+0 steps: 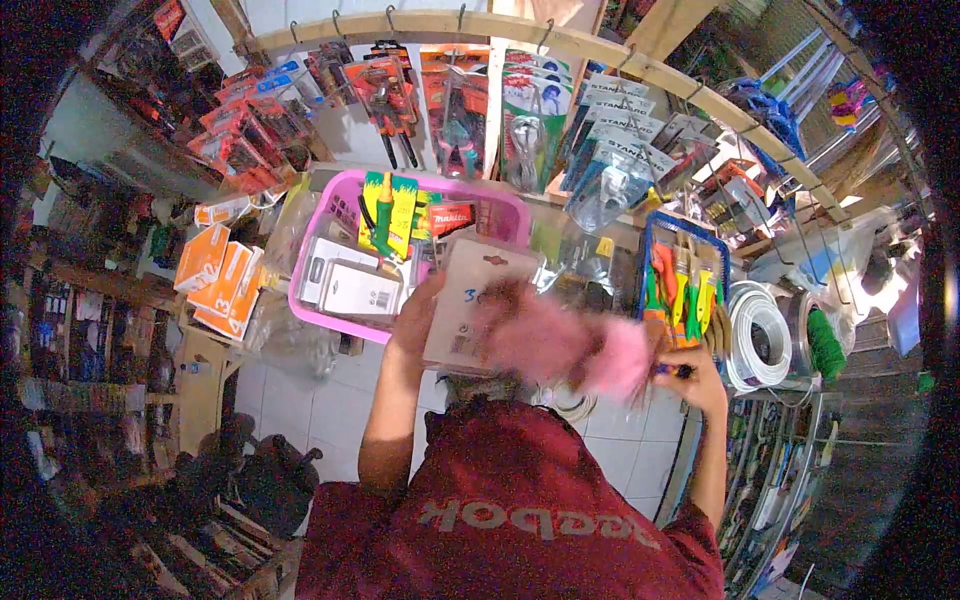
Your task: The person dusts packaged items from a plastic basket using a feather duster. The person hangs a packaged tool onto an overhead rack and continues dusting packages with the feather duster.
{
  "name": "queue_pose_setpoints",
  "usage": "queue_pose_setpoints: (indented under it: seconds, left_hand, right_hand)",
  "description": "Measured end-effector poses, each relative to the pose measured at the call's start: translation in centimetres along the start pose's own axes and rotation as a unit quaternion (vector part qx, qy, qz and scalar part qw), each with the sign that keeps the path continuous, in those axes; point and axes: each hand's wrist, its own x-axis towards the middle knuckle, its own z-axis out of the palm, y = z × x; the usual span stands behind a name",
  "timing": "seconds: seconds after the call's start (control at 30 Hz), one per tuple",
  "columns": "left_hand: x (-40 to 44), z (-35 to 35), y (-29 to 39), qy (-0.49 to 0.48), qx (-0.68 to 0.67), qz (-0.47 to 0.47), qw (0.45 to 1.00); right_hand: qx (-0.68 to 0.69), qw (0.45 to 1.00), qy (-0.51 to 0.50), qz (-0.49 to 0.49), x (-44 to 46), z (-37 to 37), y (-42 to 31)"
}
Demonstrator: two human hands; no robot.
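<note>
My left hand (415, 312) grips the left edge of a pale hang-card package (458, 300), which has a slot near its top and blue handwriting. In my right hand (697, 378) is the dark handle of a fluffy pink duster (545, 335). The duster's head is smeared by motion and lies across the package, hiding its right part. Just behind the package stands a pink plastic basket (322, 225), with several packaged goods in it, among them a yellow-green card (402, 222) and a white blister pack (360, 288).
A blue basket (726, 262) of paintbrushes (682, 290) stands beyond my right hand, near a white cable coil (757, 335). Orange boxes (225, 285) sit at the left. Carded tools (385, 100) hang from a wooden rail (420, 22) at the back.
</note>
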Motion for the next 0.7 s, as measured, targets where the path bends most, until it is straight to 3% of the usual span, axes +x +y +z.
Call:
queue_pose_setpoints:
  seconds: [0.03, 0.1, 0.13, 0.17, 0.2, 0.27, 0.33, 0.37, 0.4, 0.43, 0.5, 0.6, 0.63, 0.7]
  left_hand:
    - [0.1, 0.0, -0.3, -0.062, -0.057, -0.019, 0.996]
    - [0.4, 0.6, -0.9, -0.015, -0.05, -0.003, 0.999]
    - [0.2, 1.8, -1.5, 0.098, 0.01, 0.031, 0.995]
    - [0.1, 2.5, -2.1, 0.21, 0.067, 0.065, 0.973]
    - [0.0, 2.0, -2.6, 0.189, 0.067, 0.083, 0.976]
    - [-0.5, 0.3, -3.8, 0.15, 0.067, 0.114, 0.98]
    - [-0.9, -0.1, -4.2, -0.003, -0.087, 0.097, 0.991]
    - [-1.2, -0.5, -4.7, -0.005, -0.109, 0.091, 0.99]
    - [-1.4, -1.0, -5.2, -0.008, -0.13, 0.086, 0.988]
    - [-1.7, -1.2, -5.8, 0.1, -0.109, 0.109, 0.983]
    - [-1.9, 0.7, -6.7, 0.08, -0.08, 0.158, 0.981]
    - [-1.9, 2.6, -7.4, 0.027, -0.101, 0.173, 0.979]
    - [-2.0, 2.7, -7.5, 0.004, -0.118, 0.166, 0.979]
    - [-2.5, 1.3, -8.6, 0.037, -0.159, 0.158, 0.974]
  right_hand:
    - [-0.006, 0.999, 0.034, 0.022, 0.1, -0.1, 1.7]
    - [0.044, 0.999, -0.009, -0.008, -0.2, 1.4, 3.8]
    - [0.067, 0.997, -0.034, -0.025, -0.1, 1.8, 3.8]
    - [0.019, 0.993, -0.119, -0.014, -0.1, 1.5, 3.4]
    - [0.04, 0.989, -0.134, -0.039, 0.4, 1.8, 3.5]
    - [0.07, 0.996, -0.061, 0.006, 0.8, 1.4, 5.1]
    - [0.088, 0.992, 0.068, -0.052, 1.2, 1.7, 7.9]
    - [0.099, 0.983, 0.132, -0.081, 1.4, 2.1, 9.3]
    - [0.1, 0.983, 0.129, -0.089, 1.5, 2.4, 10.4]
    - [0.1, 0.982, 0.127, -0.096, 1.5, 2.7, 11.3]
    - [0.038, 0.984, 0.112, -0.133, 1.7, 3.5, 14.5]
    - [0.021, 0.985, 0.085, -0.15, 3.5, 4.9, 11.5]
    - [0.236, 0.967, 0.044, -0.083, 4.0, 6.1, 10.5]
    - [0.252, 0.967, 0.019, -0.019, 4.5, 6.9, 5.3]
